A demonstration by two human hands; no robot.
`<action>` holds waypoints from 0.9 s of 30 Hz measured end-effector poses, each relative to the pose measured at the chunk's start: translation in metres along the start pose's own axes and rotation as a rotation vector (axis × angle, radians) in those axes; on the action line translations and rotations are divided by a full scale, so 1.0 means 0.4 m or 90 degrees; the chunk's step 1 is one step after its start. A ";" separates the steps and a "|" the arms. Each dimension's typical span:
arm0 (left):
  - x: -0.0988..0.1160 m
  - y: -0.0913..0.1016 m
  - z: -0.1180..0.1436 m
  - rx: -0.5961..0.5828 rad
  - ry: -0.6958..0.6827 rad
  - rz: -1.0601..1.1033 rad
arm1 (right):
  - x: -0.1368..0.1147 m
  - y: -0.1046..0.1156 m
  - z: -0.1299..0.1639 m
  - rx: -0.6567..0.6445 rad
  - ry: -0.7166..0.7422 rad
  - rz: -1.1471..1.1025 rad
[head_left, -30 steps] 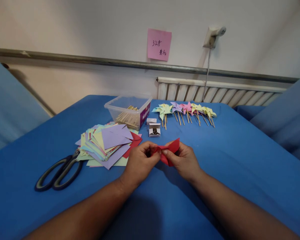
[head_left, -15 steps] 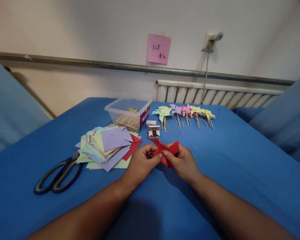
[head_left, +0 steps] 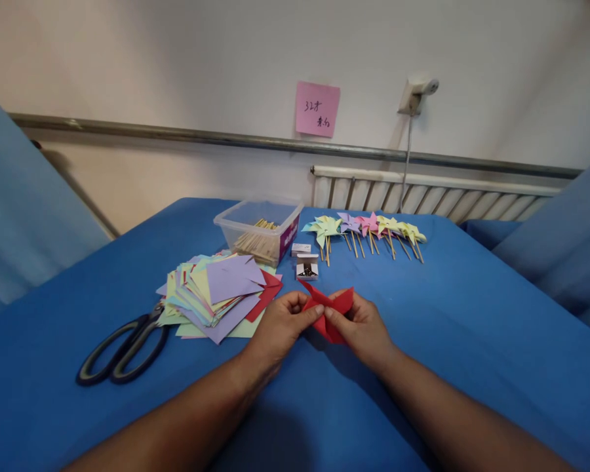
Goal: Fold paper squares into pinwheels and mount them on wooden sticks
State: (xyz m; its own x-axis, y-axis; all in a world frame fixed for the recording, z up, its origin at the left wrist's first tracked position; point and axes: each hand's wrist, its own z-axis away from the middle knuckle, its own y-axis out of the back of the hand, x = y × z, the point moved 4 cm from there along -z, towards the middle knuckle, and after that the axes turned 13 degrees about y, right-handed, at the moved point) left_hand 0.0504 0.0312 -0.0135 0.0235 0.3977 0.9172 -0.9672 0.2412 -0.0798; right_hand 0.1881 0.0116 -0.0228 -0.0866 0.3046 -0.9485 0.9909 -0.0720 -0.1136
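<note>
A folded red paper piece (head_left: 330, 309) is pinched between both hands just above the blue table (head_left: 472, 328). My left hand (head_left: 280, 326) grips its left side with thumb and fingers. My right hand (head_left: 361, 326) grips its right side, with the paper's points sticking up between the two hands. Left of my hands lies a loose stack of coloured paper squares (head_left: 221, 293), topped by a purple sheet. Just beyond the red paper stands a small open box of pins (head_left: 307, 267).
Black-handled scissors (head_left: 122, 347) lie at the left. A clear plastic tub of wooden sticks (head_left: 260, 229) stands behind the stack. A row of finished paper pinwheels on sticks (head_left: 366, 229) lies at the back. A pink note (head_left: 317, 109) hangs on the wall.
The red paper's flaps have been folded further toward the middle between my fingers. Both hands stay in place; the camera view has shifted slightly downward.
</note>
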 end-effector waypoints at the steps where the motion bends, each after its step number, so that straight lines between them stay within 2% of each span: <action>1: 0.000 0.001 -0.001 0.001 -0.003 -0.002 | -0.002 0.000 0.001 -0.006 0.008 0.006; 8: 0.004 0.009 -0.002 0.046 -0.035 -0.055 | -0.017 0.004 0.005 -0.080 0.050 0.072; 12: 0.001 0.012 -0.003 0.062 -0.034 -0.046 | -0.023 0.011 -0.002 -0.091 0.068 0.096; 17: -0.007 0.020 -0.017 0.086 -0.048 -0.049 | -0.009 0.048 -0.022 -0.010 0.098 0.160; 21: -0.015 0.010 -0.020 0.038 -0.062 -0.058 | -0.012 0.069 -0.061 0.098 0.168 0.196; 24: -0.021 -0.003 -0.013 0.005 -0.072 -0.085 | -0.075 0.026 -0.125 0.081 0.293 0.264; 27: -0.029 -0.012 -0.005 -0.010 -0.063 -0.144 | -0.168 -0.070 -0.226 -0.023 0.433 0.361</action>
State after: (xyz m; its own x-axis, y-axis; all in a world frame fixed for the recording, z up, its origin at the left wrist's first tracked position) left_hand 0.0554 0.0272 -0.0246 0.2140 0.2429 0.9462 -0.9358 0.3289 0.1272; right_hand 0.1756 0.0790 0.0710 0.4876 0.7319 -0.4760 0.8695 -0.3576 0.3409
